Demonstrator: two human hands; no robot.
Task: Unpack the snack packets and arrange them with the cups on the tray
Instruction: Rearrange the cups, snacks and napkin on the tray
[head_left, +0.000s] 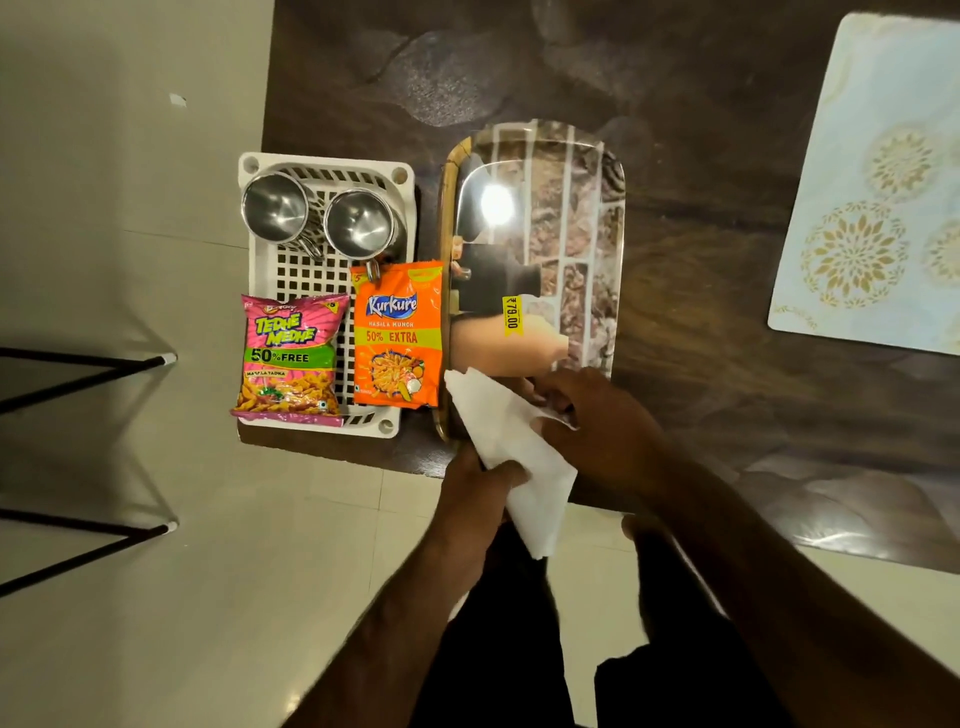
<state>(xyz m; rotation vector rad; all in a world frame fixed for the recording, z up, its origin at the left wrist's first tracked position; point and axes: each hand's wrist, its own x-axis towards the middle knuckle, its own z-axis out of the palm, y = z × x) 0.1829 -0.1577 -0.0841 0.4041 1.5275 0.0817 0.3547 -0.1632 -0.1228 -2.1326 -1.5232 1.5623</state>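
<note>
From above, the head view takes in a dark, stone-patterned counter (675, 156) with pale floor tiles to its left. A white slotted plastic basket (260, 270) sits at the counter's near left corner. Two steel cups stand in its far end, the left cup (275, 208) and the right cup (359, 222) side by side and nearly touching, both upright with mouths open to the camera. In the basket's near end lie two sealed snack packets: a pink Tedhe Medhe packet (291, 358) on the left, and an orange Kurkure packet (397, 338) on the right, its top edge just under the right cup's handle.

Just beside the basket on the right lies the glossy patterned tray (576, 234), bare and shining with a lamp's glare, a yellow price sticker (511, 314) on it.

Both hands are at the tray's near end, holding a white tissue (519, 457). The left hand (478, 493) is closed around its lower part; the right hand (597, 415) pinches its upper edge over the tray's near rim. A pale patterned placemat (883, 182) lies far right.
</note>
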